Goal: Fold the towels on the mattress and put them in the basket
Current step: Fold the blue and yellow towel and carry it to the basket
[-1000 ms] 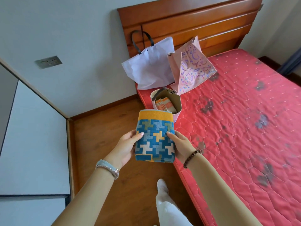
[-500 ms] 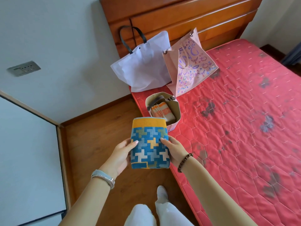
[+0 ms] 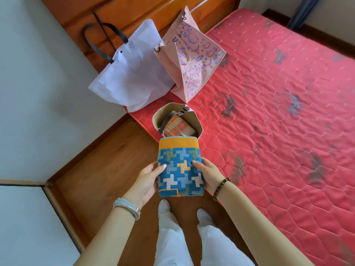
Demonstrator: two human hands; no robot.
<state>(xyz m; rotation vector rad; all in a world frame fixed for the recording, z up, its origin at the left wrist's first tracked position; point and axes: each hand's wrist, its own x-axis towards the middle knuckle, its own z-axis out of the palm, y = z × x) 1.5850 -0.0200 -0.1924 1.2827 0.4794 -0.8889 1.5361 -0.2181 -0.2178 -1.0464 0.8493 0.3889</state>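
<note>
Two hands, one towel: a person holds a folded towel (image 3: 179,167), blue w/ white, yellow and green cross shapes and an orange band on top, upright in the air just on the near side of the basket (image 3: 197,122). The towel's top edge overlaps the basket's near rim in this view; whether they touch can't be told. The left hand (image 3: 147,181) grips the towel's left side and the right hand (image 3: 208,174) its right side. Each thumb is pressed on the front face, and the other fingers are wrapped behind, out of sight.

One basket, beige and open-topped, w/ a dark strap (image 3: 169,119) lying across its mouth. Inside it is one orange-striped folded towel (image 3: 179,127). Under the basket is one red quilted mattress (image 3: 278,112), spreading to the basket's right.

Beyond the basket are two bags. A white bag (image 3: 132,77) w/ black handles is beyond-left, and a pink printed bag (image 3: 194,62) is straight beyond. Both stand before a wooden headboard (image 3: 124,14).

Left of the basket and lower is wood floor (image 3: 99,160). Nearer than the basket are two white shoes (image 3: 164,207). There is one bracelet per wrist: silver band (image 3: 127,207) on the left, brown beads (image 3: 221,187) on the right.
</note>
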